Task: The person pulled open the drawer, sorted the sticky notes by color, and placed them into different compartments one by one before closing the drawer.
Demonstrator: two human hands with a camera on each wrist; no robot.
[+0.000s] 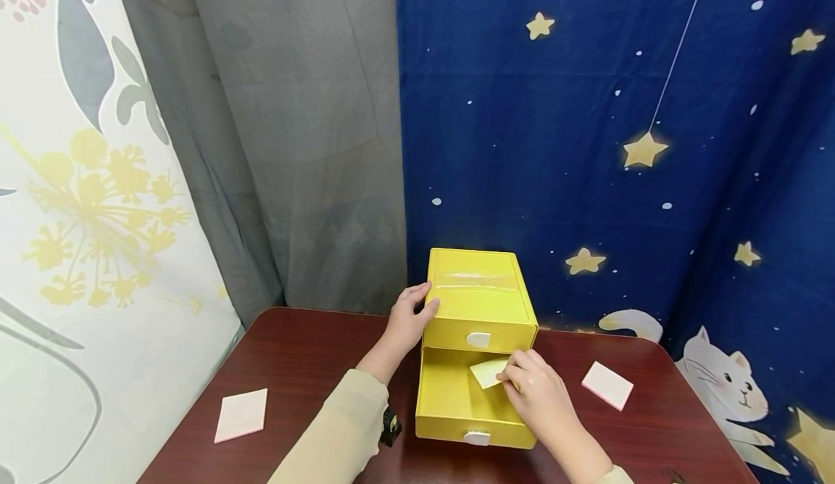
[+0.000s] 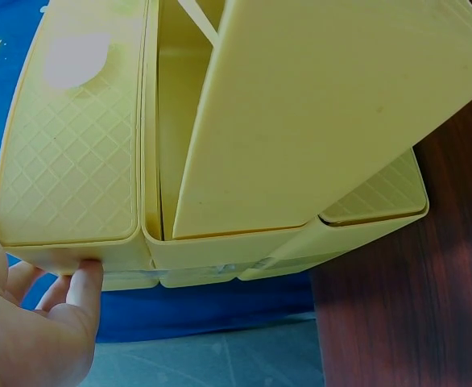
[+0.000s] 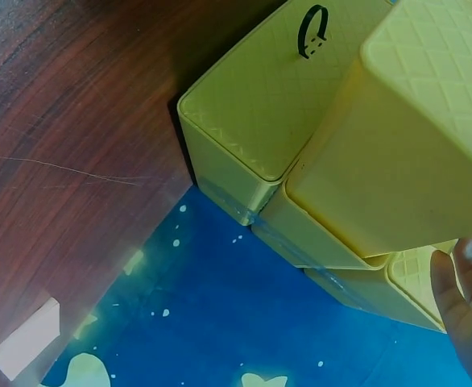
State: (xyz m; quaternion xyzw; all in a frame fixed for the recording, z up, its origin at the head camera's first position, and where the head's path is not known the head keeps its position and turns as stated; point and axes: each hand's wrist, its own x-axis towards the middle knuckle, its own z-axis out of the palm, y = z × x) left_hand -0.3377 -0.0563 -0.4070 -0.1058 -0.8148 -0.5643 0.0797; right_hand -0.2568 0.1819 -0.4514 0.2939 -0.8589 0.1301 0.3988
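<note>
A yellow drawer cabinet (image 1: 483, 295) stands on the table with its middle drawer (image 1: 443, 397) pulled out. My left hand (image 1: 407, 317) presses against the cabinet's left side near the top, the thumb close to the front edge. In the left wrist view, that hand's fingertips (image 2: 89, 278) touch the side beside the top drawer (image 2: 71, 177). My right hand (image 1: 538, 393) pinches a small pale yellow sticky note (image 1: 488, 373) above the open drawer's interior. Only part of the right hand (image 3: 469, 310) enters the right wrist view, where the note is hidden.
A white paper pad with pinkish edges (image 1: 241, 415) lies at the table's left, and a similar pad (image 1: 608, 385) at its right. A black loop (image 3: 312, 32) sticks out from the bottom drawer's front. Curtains (image 1: 326, 143) hang behind the table.
</note>
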